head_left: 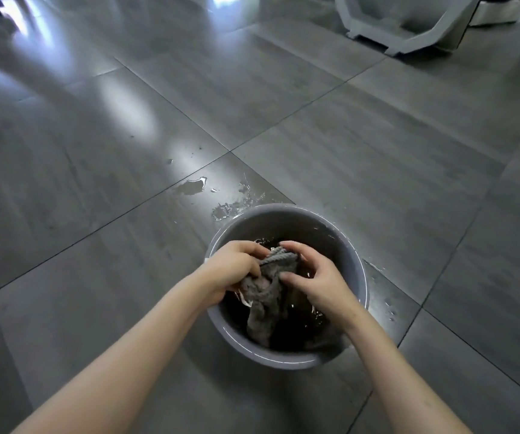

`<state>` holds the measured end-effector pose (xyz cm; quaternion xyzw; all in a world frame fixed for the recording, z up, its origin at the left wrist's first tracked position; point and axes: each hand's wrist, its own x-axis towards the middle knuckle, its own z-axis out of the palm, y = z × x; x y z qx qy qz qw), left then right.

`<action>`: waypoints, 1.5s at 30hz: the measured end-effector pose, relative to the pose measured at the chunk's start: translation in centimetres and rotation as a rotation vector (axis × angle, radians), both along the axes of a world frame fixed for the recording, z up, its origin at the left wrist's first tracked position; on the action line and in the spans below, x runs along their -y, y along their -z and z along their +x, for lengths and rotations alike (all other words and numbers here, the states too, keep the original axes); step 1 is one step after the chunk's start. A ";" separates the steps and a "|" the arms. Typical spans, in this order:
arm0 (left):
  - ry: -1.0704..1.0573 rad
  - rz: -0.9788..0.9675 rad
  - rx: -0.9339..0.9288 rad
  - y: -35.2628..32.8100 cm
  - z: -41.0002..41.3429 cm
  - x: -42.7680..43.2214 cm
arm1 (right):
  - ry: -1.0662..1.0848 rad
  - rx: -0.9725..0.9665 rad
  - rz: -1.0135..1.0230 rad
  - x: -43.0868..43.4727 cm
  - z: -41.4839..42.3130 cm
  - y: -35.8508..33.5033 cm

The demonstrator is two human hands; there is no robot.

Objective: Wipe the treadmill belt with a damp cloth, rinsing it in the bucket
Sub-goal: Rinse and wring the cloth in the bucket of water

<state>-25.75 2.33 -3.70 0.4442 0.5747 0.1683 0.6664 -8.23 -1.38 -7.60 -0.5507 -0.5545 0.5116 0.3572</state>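
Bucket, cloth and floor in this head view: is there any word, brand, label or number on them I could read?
None: no text can be read anywhere.
The bucket, the cloth gripped by the left hand and the right hand, the floor tiles and the white plastic thing at the top right show no print, label or number.

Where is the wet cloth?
In the head view, low and centre: the grey woven cloth hangs into the round grey plastic bucket, gripped by left hand and right hand.
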 end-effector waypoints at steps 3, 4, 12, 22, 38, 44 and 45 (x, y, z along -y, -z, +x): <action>-0.070 0.052 0.027 -0.6 -0.5 -0.3 | 0.237 0.100 -0.022 -0.5 0.3 0.1; -0.123 0.077 0.041 -0.7 -0.6 -0.6 | 0.322 0.194 -0.054 -0.8 0.4 0.3; -0.227 0.205 -0.086 0.3 -0.2 -1.0 | -0.107 1.248 0.017 -2.5 -0.3 3.2; -0.188 0.191 -0.174 1.9 0.3 -1.0 | -0.219 1.183 -0.220 0.0 -1.8 5.5; -0.442 -0.183 0.229 4.5 4.8 -0.1 | 0.472 -0.402 -0.354 2.5 -3.3 0.1; -0.601 0.006 0.130 6.2 6.3 1.0 | 0.477 0.446 -0.098 2.6 -5.4 1.7; -0.609 0.059 0.104 6.3 6.3 1.1 | 0.479 0.485 -0.037 2.6 -5.4 1.9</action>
